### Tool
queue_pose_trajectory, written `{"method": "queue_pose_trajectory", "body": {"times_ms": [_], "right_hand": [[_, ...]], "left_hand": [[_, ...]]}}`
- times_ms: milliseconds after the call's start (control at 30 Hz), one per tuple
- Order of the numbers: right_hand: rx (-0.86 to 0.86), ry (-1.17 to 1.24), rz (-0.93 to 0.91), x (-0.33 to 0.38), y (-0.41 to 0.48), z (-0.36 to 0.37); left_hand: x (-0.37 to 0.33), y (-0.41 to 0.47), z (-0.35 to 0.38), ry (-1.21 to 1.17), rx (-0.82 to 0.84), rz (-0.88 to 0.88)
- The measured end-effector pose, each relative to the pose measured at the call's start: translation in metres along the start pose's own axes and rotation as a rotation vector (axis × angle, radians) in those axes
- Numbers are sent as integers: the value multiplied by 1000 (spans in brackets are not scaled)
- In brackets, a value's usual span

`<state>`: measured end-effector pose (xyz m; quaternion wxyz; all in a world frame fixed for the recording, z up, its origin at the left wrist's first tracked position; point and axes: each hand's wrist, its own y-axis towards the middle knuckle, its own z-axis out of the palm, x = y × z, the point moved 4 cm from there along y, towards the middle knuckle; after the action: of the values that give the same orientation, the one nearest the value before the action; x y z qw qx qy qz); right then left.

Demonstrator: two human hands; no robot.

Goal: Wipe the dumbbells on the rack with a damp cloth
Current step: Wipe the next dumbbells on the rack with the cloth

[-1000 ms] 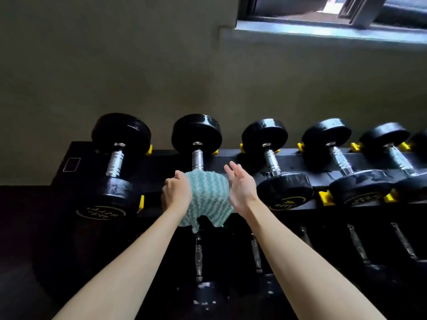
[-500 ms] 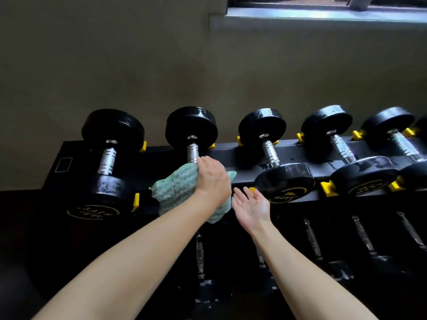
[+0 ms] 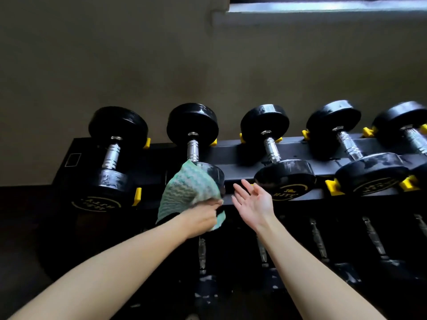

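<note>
Several black dumbbells with chrome handles lie in a row on the top tier of a black rack (image 3: 245, 148). My left hand (image 3: 203, 218) grips a green-and-white striped cloth (image 3: 189, 190) and presses it over the near head of the second dumbbell (image 3: 193, 128) from the left. The cloth covers most of that head. My right hand (image 3: 254, 202) hovers just to the right, palm up, fingers spread, holding nothing, in front of the third dumbbell (image 3: 285, 179).
The leftmost dumbbell (image 3: 111, 172) and two more at the right (image 3: 369, 174) sit between yellow stoppers (image 3: 332, 188). A lower tier holds more dumbbells (image 3: 202, 252) in shadow. A plain wall rises behind, with a window ledge (image 3: 323, 10) at the top right.
My left hand has slid with the cloth from the top of the second dumbbell's near head down to its front face. My right hand stays open beside it.
</note>
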<state>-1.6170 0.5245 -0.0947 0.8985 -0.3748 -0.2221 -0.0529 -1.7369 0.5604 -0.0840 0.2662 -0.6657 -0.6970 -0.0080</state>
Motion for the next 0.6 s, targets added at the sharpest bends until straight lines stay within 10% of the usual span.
{"method": "queue_pose_trajectory", "body": {"times_ms": [133, 333, 500, 600], "right_hand": [[21, -98, 49, -9, -12, 8], [21, -365, -56, -18, -34, 12], [342, -600, -79, 21, -66, 12], [110, -906, -333, 72, -69, -4]], "left_hand": [[18, -50, 7, 34, -92, -63], [39, -62, -75, -616, -658, -696], [46, -28, -129, -1093, -733, -945], [44, -2, -138, -1021, -697, -955]]}}
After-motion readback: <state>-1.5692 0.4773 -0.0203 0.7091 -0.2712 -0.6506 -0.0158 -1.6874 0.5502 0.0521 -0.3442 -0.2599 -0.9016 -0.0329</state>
